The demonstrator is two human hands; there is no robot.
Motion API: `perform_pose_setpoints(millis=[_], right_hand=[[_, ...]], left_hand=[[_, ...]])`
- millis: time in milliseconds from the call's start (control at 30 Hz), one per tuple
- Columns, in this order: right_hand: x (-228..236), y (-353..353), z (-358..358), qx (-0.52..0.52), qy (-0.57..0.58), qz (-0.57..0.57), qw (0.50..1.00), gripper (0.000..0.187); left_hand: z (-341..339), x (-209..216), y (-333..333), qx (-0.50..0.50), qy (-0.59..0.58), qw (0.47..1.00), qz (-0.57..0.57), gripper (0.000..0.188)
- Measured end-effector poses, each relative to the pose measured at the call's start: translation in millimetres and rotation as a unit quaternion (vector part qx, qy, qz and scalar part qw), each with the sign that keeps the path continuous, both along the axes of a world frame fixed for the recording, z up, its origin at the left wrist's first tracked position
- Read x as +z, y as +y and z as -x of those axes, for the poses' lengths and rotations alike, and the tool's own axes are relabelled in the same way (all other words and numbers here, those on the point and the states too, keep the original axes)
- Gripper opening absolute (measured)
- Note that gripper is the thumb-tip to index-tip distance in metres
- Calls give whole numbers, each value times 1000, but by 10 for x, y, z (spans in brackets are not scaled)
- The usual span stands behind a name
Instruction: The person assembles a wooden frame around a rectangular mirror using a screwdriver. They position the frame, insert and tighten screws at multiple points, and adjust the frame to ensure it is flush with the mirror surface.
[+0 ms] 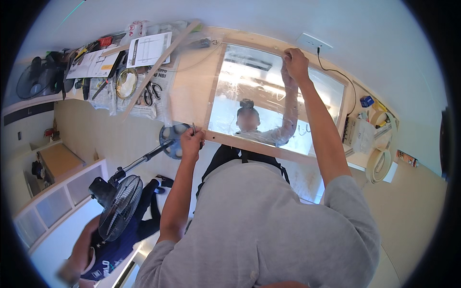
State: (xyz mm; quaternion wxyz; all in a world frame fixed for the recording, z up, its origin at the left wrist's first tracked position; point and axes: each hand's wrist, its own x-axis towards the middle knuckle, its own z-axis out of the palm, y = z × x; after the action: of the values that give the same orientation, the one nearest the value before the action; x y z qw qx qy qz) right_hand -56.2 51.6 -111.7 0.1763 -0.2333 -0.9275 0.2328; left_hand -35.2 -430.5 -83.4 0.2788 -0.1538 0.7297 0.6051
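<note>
In the upper centre, our wood-framed mirror (230,113) is lying flat, probably so the bench (189,96) is bearing its weight. At its lower-left corner, our left hand (191,142) is gripping a slim tool (194,128); our right hand (297,65) is bunching at the top edge, its contents we cannot tell.

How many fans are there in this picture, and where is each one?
2: a standing fan at lower left, below the left hand, and what looks like a black fan at far left. Others may be hidden.
</note>
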Motion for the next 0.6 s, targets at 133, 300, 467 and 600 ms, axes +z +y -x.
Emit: perform_pose_setpoints(millis=[133,300,467,600], right_hand=[[-2,111,38,-1,-35,65,997,23],[15,205,56,2,-73,126,989,25],[16,243,72,-15,-64,237,969,25],[-32,267,67,1,-67,208,976,23]], left_hand=[[51,-11,-21,-25,-11,1000,-9,11],[63,3,-43,-30,-28,999,-4,9],[308,204,-2,-209,301,901,234,18],[1146,174,626,-216,320,916,110,21]])
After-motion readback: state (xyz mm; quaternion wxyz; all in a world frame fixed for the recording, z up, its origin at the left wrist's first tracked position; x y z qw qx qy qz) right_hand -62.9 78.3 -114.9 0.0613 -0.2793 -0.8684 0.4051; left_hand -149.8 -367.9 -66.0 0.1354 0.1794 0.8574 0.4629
